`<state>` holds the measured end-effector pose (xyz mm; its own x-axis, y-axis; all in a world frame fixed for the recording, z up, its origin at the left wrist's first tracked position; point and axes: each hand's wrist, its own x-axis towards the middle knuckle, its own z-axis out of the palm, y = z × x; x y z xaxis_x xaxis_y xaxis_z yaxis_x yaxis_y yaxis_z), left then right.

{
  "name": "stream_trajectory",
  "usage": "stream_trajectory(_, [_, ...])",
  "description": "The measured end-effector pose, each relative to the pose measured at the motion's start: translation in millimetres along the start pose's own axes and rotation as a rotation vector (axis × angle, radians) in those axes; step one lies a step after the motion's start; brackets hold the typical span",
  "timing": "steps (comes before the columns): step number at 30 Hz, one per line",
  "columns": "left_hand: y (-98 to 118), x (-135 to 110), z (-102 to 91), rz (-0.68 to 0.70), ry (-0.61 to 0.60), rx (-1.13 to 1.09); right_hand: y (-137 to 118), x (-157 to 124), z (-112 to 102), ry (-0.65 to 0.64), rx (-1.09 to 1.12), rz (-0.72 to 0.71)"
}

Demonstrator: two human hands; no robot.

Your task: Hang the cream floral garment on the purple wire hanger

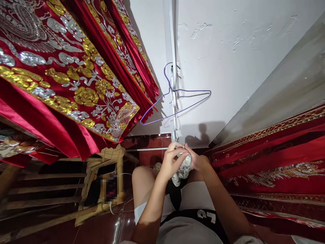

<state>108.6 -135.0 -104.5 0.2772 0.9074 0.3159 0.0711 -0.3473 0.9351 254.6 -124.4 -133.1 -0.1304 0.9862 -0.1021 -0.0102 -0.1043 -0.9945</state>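
Both my hands meet in front of me, just below the middle of the view. My left hand (170, 162) has its fingers wrapped round a small crumpled bundle of pale patterned cloth (183, 168). My right hand (196, 160) closes on the same bundle from the other side. The lower tip of the cloth hangs down between my wrists. Directly above the hands, an empty purple wire hanger (177, 101) hangs from a thin metal rod (174, 112) that runs up the white wall.
Red garments with gold and silver embroidery (71, 74) hang at the upper left, and more red embroidered cloth (274, 156) lies at the right. A wooden chair (109, 183) stands at the lower left on the dark red tiled floor (101, 230). My bare knees show below.
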Motion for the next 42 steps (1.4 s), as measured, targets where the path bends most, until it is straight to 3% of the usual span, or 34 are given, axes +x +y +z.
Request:
stream_trajectory(2, [-8,-4,-9.2,0.030,0.043,0.032,-4,1,4,-0.246,0.126,0.143])
stream_trajectory(3, [-14,-7,-15.5,0.018,0.009,0.013,-9,1,2,-0.392,0.154,0.199])
stream_trajectory(6, [-33,-21,-35.6,-0.097,-0.254,-0.014,-33,5,-12,-0.691,0.007,0.216])
stream_trajectory(7, [-38,-27,-42.1,-0.144,-0.339,0.020,-44,8,-18,-0.685,-0.113,0.140])
stream_trajectory(9, [-44,-37,-55.4,-0.225,-0.424,0.150,-68,17,-28,-0.507,-0.365,-0.092])
stream_trajectory(12, [-38,-46,-79.3,-0.269,-0.357,0.394,-93,41,-36,-0.099,-0.548,-0.363])
stream_trajectory(15, [-18,-45,-104.4,-0.251,-0.257,0.608,-96,75,-32,0.090,-0.515,-0.407])
stream_trajectory(18, [5,-41,-120.2,-0.208,-0.226,0.720,-82,105,-20,0.050,-0.543,-0.284])
stream_trajectory(21, [19,-40,-126.9,-0.171,-0.271,0.806,-67,115,-13,0.030,-0.635,-0.209])
stream_trajectory(25, [15,-39,-139.2,-0.255,-0.367,0.969,-57,98,-25,0.087,-0.690,-0.330])
stream_trajectory(28, [8,-30,-152.5,-0.294,-0.355,0.999,-61,78,-42,0.037,-0.707,-0.423])
stream_trajectory(33, [22,10,-166.7,-0.065,-0.087,0.977,-86,59,-55,-0.006,-0.683,-0.457])
stream_trajectory(36, [39,39,-169.7,-0.015,0.102,0.913,-97,57,-52,-0.026,-0.644,-0.477])
stream_trajectory(39, [43,62,-166.7,0.025,0.025,0.759,-94,59,-46,-0.058,-0.581,-0.483])
stream_trajectory(42, [33,77,-159.4,0.118,-0.060,0.642,-84,62,-39,-0.088,-0.491,-0.483])
